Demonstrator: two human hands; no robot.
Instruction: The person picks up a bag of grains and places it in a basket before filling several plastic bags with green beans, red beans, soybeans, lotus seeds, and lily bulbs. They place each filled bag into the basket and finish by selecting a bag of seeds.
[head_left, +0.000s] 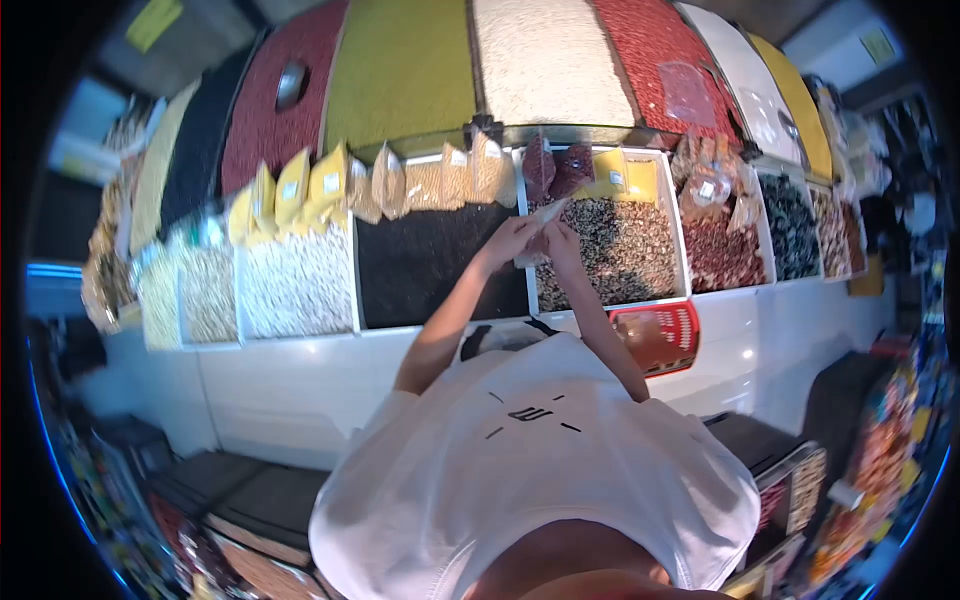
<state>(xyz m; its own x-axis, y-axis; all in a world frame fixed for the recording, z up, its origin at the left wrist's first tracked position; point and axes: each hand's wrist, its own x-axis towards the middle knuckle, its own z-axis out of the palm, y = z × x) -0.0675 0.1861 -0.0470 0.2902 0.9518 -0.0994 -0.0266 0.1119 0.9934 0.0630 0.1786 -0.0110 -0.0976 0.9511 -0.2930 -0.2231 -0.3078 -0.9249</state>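
Observation:
Both of my hands meet over the border between a bin of black grain [435, 265] and a bin of mixed beans [620, 255]. My left hand [513, 240] is closed on a clear plastic bag [545, 214], and my right hand [562, 247] pinches the same bag from the other side. The top of the bag points up and right; part of it hangs below the fingers. What the bag holds is too small to tell. Just beyond my hands stand filled bags of dark red beans [573, 170] and yellow grain [610, 175].
Filled yellow bags [292, 190] and tan bags [424, 186] line the back of the bins. A white grain bin [298, 285] lies left, a red bean bin [722, 255] right. A red-edged sign [655, 338] hangs at the counter front. Dark-lidded bins [250, 490] stand behind me.

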